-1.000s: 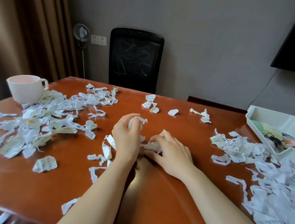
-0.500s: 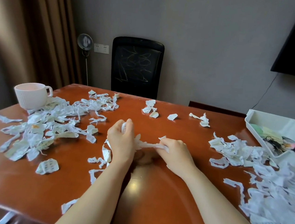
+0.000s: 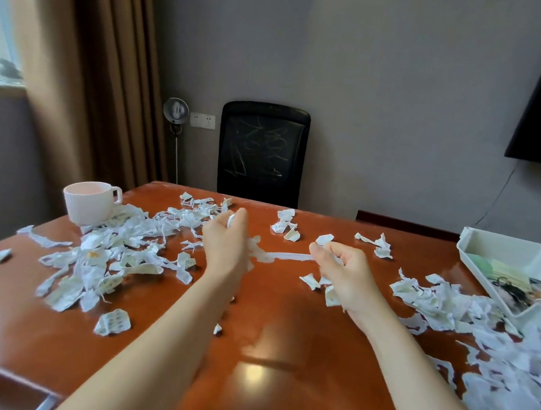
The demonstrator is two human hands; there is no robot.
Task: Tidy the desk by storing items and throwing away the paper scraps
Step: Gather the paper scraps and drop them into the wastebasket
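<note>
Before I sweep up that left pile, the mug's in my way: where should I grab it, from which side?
Hook the handle: the mug stands upright with the handle sticking out on its right side, so come in from the right.

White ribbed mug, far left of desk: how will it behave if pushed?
The white ribbed mug looks squat and wide-based, so it probably slides rather than tips. The torn white paper scraps against its base would likely bunch up ahead. Contents unseen, so weight is uncertain.
</note>
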